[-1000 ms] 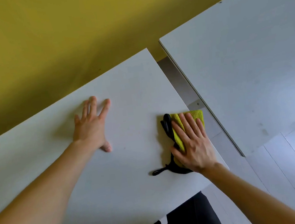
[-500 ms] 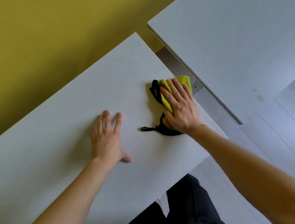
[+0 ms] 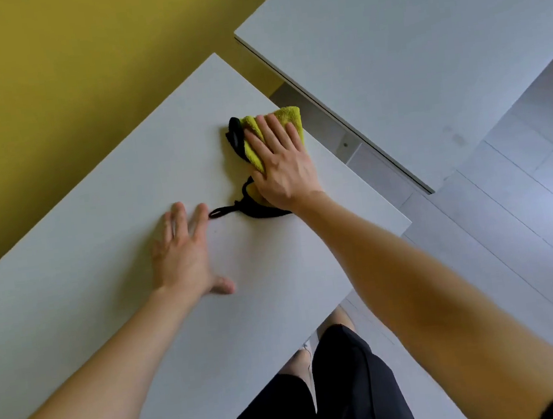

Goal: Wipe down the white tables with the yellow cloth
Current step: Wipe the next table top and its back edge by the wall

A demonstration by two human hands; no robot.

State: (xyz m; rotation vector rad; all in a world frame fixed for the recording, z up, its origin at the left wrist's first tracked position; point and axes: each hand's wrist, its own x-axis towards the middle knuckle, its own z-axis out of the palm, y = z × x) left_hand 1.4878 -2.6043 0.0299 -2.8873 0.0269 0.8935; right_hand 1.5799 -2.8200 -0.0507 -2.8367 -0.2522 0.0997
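Observation:
A yellow cloth point(image 3: 287, 118) with black trim and a black loop lies near the right edge of the near white table point(image 3: 102, 263). My right hand point(image 3: 280, 164) lies flat on top of the cloth with straight fingers, pressing it onto the tabletop. My left hand point(image 3: 187, 254) rests flat on the same table, fingers straight and pointing toward the black loop, just short of it. A second white table point(image 3: 404, 39) stands to the right, apart from the first by a narrow gap.
A yellow wall point(image 3: 46, 80) runs along the far side of the near table. Pale floorboards point(image 3: 529, 232) show at the right and below. My legs in dark shorts point(image 3: 340, 391) stand at the table's near edge.
My right hand has pushed the cloth away from me along the table's right edge, toward the far corner. My left hand has slid right, closer to the cloth's black loop.

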